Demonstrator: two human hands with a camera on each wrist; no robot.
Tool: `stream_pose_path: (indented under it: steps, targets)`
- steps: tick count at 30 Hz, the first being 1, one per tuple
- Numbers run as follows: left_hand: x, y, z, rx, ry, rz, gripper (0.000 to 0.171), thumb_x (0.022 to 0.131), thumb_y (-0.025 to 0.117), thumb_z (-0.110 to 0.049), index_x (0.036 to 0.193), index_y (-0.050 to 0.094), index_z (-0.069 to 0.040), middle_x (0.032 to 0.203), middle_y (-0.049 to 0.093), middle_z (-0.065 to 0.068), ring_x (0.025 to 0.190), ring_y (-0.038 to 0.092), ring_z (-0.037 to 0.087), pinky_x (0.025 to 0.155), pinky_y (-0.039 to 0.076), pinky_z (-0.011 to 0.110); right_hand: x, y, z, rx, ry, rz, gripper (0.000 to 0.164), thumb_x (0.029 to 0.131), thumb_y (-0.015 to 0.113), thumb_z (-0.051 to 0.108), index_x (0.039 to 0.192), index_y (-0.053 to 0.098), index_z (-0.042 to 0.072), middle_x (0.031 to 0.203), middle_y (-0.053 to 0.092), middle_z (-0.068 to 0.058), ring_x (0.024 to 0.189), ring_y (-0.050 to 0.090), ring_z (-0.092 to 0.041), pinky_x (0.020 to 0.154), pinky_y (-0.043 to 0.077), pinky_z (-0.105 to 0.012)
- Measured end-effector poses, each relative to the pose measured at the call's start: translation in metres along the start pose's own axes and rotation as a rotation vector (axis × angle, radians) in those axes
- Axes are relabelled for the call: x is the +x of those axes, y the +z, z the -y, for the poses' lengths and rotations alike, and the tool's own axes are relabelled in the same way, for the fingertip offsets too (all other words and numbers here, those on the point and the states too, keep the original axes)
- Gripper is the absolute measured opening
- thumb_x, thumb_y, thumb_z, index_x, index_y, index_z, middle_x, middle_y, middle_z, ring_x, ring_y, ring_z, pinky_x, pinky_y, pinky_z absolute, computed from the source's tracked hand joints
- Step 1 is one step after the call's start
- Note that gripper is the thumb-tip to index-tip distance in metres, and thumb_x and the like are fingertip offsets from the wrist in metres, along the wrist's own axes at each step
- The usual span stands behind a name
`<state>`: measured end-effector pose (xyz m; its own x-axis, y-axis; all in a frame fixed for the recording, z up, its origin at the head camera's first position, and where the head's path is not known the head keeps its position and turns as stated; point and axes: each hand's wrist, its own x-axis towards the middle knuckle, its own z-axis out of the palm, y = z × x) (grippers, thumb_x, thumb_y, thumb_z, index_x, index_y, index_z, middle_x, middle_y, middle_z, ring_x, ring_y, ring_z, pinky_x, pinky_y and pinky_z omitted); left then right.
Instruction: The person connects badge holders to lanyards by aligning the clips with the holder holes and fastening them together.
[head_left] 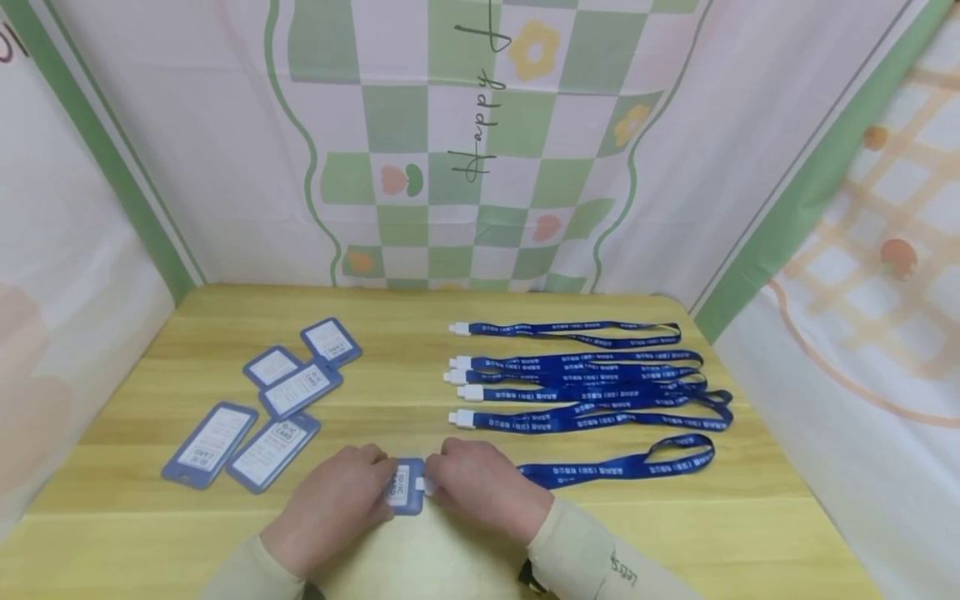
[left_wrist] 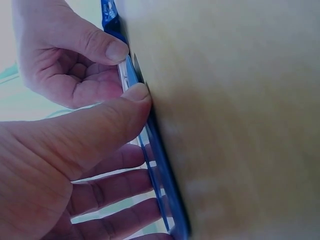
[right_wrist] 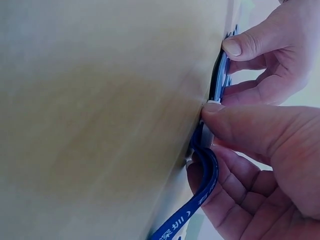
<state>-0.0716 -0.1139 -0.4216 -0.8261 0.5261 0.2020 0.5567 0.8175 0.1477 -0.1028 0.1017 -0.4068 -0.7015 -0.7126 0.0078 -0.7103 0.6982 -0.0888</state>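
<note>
My left hand (head_left: 333, 504) grips a blue-framed ID card holder (head_left: 407, 487) by its edges, thumb on the near side and fingers on the far side in the left wrist view. My right hand (head_left: 487, 487) pinches the white plastic clip (head_left: 424, 485) of a blue lanyard at the holder's right end. Whether the clip is fastened into the holder's slot I cannot tell. From under the right hand the lanyard's printed strap (right_wrist: 200, 185) bends away, and its loop (head_left: 678, 454) lies on the table to the right.
Several blue card holders (head_left: 273, 450) lie at the left of the wood-grain table (head_left: 390, 350), some overlapping. At the right, several blue lanyards (head_left: 585, 392) lie in rows with white clips facing left. Patterned cloth walls (head_left: 465, 125) stand at the back and sides.
</note>
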Motion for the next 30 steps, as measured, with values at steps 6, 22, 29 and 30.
stream_pose_path:
  steps: [6,22,29,30]
  targets:
    - [-0.001,0.0,-0.001,0.008,0.004,0.002,0.048,0.076,0.09,-0.031,0.114,0.076,-0.005,0.098,0.072,0.006,0.08,0.064,0.018,0.072,0.06,0.036,-0.001,0.001,0.0,0.021,0.026,0.021,0.009,0.098,0.072,0.021,0.101,0.079,0.016,0.076,0.063,0.007,0.062,0.046,-0.004,0.053,0.039,-0.016]
    - [-0.002,0.0,-0.003,0.001,-0.016,0.015,0.053,0.079,0.088,-0.035,0.12,0.075,-0.005,0.108,0.074,0.011,0.088,0.069,0.025,0.079,0.062,0.041,-0.015,0.001,-0.01,0.009,0.087,-0.023,0.007,0.091,0.079,0.022,0.098,0.08,0.022,0.08,0.067,0.008,0.064,0.051,-0.004,0.055,0.044,-0.019]
    - [0.0,0.003,-0.008,-0.005,-0.021,0.03,0.053,0.081,0.087,-0.038,0.121,0.075,-0.006,0.113,0.074,0.013,0.094,0.07,0.027,0.082,0.063,0.042,-0.022,0.0,-0.013,0.006,0.094,-0.039,0.006,0.089,0.08,0.02,0.095,0.08,0.021,0.077,0.065,0.009,0.064,0.049,-0.004,0.054,0.041,-0.018]
    - [0.0,0.003,-0.009,-0.005,-0.022,0.032,0.053,0.081,0.087,-0.038,0.121,0.075,-0.006,0.114,0.074,0.013,0.094,0.07,0.027,0.083,0.063,0.043,-0.023,0.0,-0.013,0.006,0.096,-0.04,0.006,0.089,0.08,0.02,0.095,0.08,0.021,0.077,0.065,0.009,0.064,0.049,-0.004,0.054,0.041,-0.018]
